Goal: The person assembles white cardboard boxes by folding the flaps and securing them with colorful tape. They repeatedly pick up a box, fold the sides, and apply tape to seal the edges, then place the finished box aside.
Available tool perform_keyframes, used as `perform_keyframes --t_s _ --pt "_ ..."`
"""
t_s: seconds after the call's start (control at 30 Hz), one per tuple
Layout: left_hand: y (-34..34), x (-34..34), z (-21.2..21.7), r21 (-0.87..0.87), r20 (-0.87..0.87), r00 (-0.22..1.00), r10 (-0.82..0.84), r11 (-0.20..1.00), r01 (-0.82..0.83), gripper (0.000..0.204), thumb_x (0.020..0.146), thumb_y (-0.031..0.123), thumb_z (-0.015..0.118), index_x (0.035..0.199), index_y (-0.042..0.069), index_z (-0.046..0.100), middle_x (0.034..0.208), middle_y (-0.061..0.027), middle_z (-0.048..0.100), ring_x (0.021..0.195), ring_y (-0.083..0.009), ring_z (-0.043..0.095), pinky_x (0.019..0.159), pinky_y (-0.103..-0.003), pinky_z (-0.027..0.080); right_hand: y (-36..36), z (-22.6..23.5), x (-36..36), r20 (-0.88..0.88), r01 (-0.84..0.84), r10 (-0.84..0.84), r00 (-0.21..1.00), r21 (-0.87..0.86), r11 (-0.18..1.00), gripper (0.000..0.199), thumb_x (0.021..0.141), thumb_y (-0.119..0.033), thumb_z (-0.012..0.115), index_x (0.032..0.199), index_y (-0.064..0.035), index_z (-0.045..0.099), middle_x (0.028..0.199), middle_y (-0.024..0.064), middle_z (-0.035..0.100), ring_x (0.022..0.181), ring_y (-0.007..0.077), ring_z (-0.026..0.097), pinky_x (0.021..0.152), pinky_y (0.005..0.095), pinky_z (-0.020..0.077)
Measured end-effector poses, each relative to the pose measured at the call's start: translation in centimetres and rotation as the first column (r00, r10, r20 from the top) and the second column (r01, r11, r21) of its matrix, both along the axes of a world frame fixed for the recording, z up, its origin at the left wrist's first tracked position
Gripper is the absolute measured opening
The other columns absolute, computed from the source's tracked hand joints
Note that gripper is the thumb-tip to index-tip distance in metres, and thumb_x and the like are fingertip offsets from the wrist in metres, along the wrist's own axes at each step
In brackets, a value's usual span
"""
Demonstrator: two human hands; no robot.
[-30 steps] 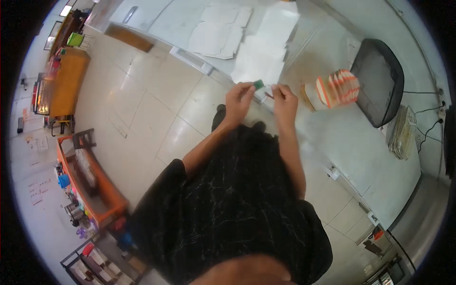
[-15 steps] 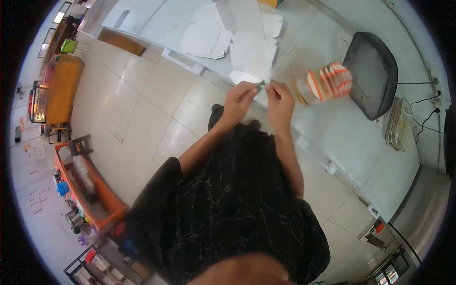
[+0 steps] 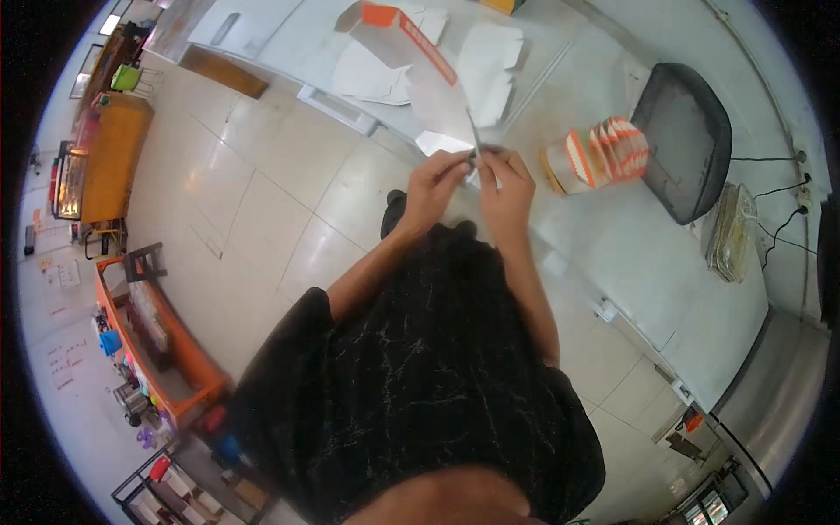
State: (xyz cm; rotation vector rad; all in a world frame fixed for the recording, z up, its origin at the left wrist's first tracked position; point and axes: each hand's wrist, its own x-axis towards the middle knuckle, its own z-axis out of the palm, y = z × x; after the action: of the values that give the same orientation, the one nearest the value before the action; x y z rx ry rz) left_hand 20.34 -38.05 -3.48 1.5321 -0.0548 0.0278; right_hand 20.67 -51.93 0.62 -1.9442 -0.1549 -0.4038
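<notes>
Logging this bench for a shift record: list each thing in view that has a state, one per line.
left hand: pinching the flat white carton blank
right hand: pinching the same blank, beside the left
flat white carton blank: unfolded, held upright
orange and white carton: folded up, lying on table
stack of folded cartons: fanned, standing on edge

Both bare forearms reach forward from the body, elbows bent, wrists nearly meeting. The left hand (image 3: 435, 179) and right hand (image 3: 506, 178) sit close together, fingers curled inward in a pinching grip, fingertips almost touching.
</notes>
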Motion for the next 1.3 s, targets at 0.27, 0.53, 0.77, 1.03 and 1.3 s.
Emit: perform_keyframes --t_s 0.27,0.53,0.77,1.03,1.3 --pt "0.0 0.0 0.2 0.045 0.070 0.997 0.020 0.999 -0.024 0.023 0.095 0.002 0.060 0.117 0.000 0.066 0.099 -0.0037 0.063 0.093 -0.0103 0.057 0.085 -0.024 0.045 0.4 -0.9 0.4 -0.027 0.020 -0.015 1.000 0.213 0.977 0.017 0.080 -0.002 0.071 0.097 -0.0008 0.073 0.091 0.0128 0.070 0.077 0.0188 0.066 0.069 0.0299 0.0518" --pt "-0.9 -0.5 1.8 0.261 0.179 0.979 0.100 0.954 -0.146 0.034 0.091 0.002 0.062 0.124 0.008 0.066 0.082 -0.0046 0.057 0.073 -0.0118 0.052 0.064 -0.025 0.043 1.5 -0.8 -0.5 -0.230 0.161 -0.094 0.969 0.295 0.942 0.019 0.084 -0.004 0.071 0.102 -0.0027 0.074 0.093 0.0150 0.070 0.081 0.0169 0.068 0.070 0.0284 0.0525" --pt "-1.6 0.0 1.3 0.059 0.099 0.964 0.246 0.966 -0.252 0.019 0.094 0.006 0.059 0.110 0.000 0.067 0.079 -0.0070 0.053 0.076 -0.0143 0.050 0.063 -0.028 0.041 3.0 -0.7 -2.1 0.306 0.083 -0.031 0.952 -0.158 0.984 0.031 0.093 -0.004 0.057 0.122 0.0051 0.061 0.099 0.0209 0.071 0.094 0.0301 0.071 0.079 0.0317 0.0553" --pt "-0.7 -1.2 0.9 0.253 0.207 0.978 0.032 0.964 -0.085 0.015 0.092 0.003 0.061 0.105 -0.003 0.064 0.089 -0.0141 0.058 0.083 -0.0249 0.061 0.067 -0.038 0.051 1.8 0.8 1.7 0.182 0.161 -0.149 0.972 -0.049 0.986 0.037 0.091 -0.017 0.064 0.118 0.0067 0.058 0.101 0.0214 0.068 0.084 0.0333 0.067 0.079 0.0436 0.0529" --pt "2.7 0.9 1.6 -0.038 -0.289 0.901 -0.324 0.944 0.327 0.051 0.101 0.040 0.049 0.133 0.000 0.052 0.115 -0.0140 0.065 0.102 -0.0250 0.065 0.085 -0.039 0.055 -0.5 -3.3 1.6 0.063 0.070 -0.043 0.997 -0.544 0.836 0.042 0.083 -0.005 0.057 0.124 -0.0107 0.061 0.107 0.0072 0.066 0.093 0.0289 0.065 0.078 0.0398 0.0540"
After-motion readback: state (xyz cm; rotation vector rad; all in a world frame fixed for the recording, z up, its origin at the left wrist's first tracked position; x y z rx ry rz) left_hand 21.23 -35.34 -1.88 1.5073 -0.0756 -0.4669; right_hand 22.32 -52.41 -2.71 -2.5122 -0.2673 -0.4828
